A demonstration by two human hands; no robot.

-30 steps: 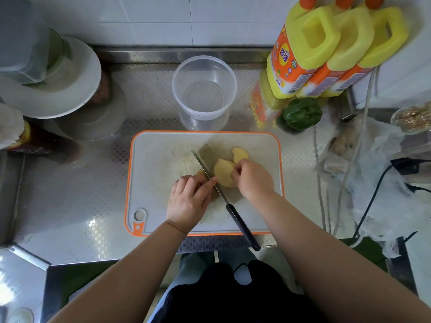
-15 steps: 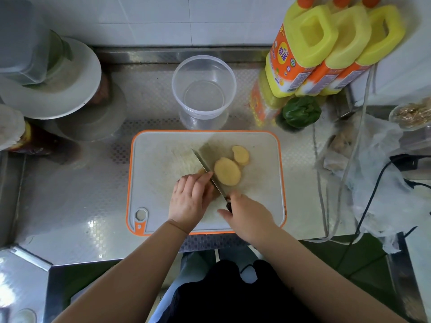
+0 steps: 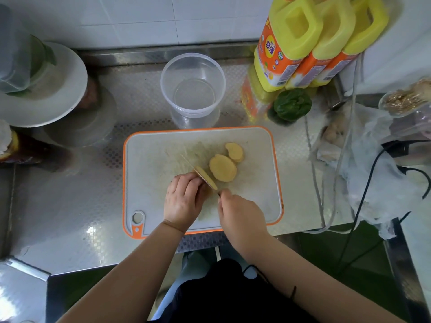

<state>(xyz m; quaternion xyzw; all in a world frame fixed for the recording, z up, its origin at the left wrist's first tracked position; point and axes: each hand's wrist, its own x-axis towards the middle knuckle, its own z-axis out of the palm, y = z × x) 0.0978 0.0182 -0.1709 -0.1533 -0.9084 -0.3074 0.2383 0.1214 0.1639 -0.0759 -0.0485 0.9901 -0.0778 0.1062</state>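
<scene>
Potato (image 3: 205,177): near the centre of the cutting board (image 3: 158,159), under the curled fingers of the left hand (image 3: 184,201), which holds it down; most of it is hidden. The right hand (image 3: 240,213) grips the knife (image 3: 187,160), blade set against the pale cut face. Whether this slice is fully parted cannot be told. Two finished slices (image 3: 222,167) lie flat at 1 o'clock of the potato. Judged early to midway: how much is left is hidden. A clear container (image 3: 193,89) stands on the tabletop (image 3: 70,206) at 12 o'clock of the board.

Glossy embossed steel counter (image 3: 70,206), matt scuffed plastic cutting board (image 3: 256,183), clear smooth plastic tub (image 3: 172,73).
</scene>
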